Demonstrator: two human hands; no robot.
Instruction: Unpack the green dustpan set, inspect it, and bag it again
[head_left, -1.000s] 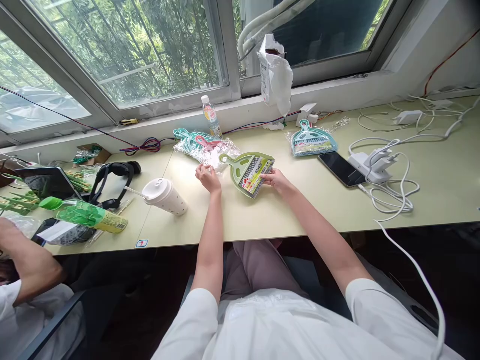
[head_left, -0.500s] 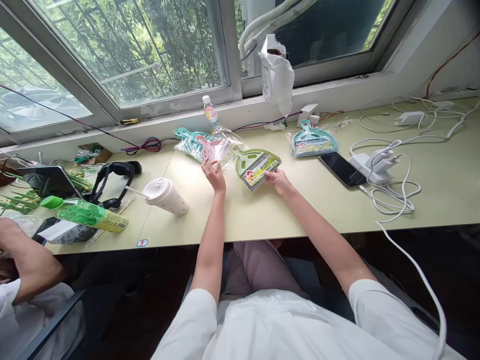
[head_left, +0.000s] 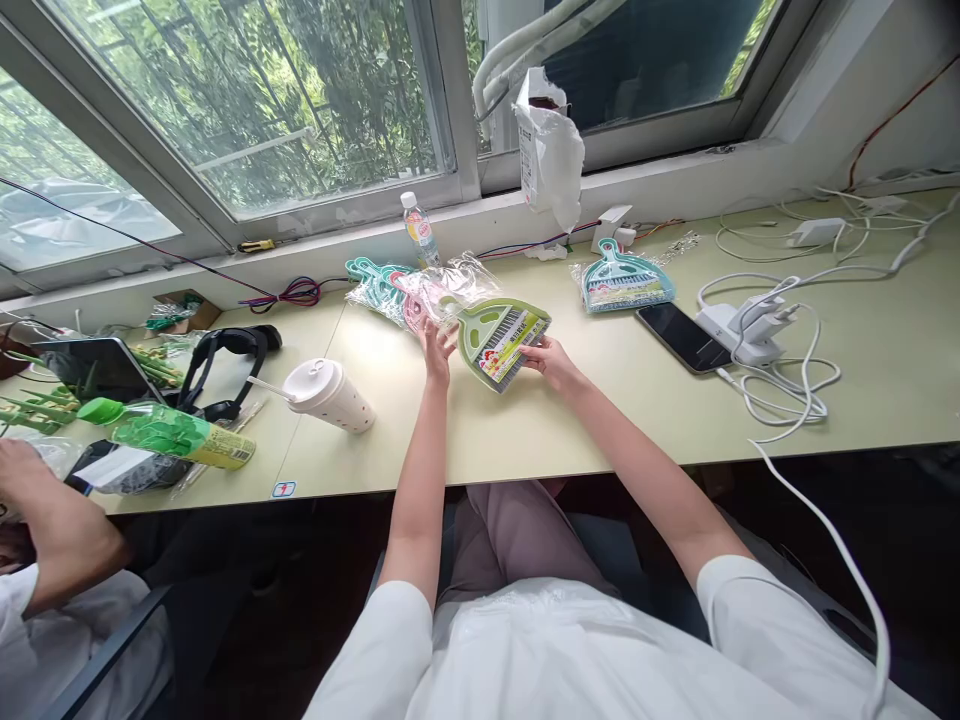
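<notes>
your right hand (head_left: 551,362) pinches the wide end of the green dustpan set (head_left: 499,338), holding it low over the bench (head_left: 525,430). your left hand (head_left: 436,345) has its fingers on the clear plastic bag (head_left: 442,288) at the dustpan's handle end, beside the wrapped teal sets (head_left: 375,280).

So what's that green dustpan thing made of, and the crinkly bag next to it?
The green dustpan, held at its edge by the right hand, looks like hard, smooth plastic: one even colour, moulded slots. Its label looks like printed paper. The crinkly bag at the left hand seems thin clear plastic film: see-through, wrinkled, shiny.
</notes>
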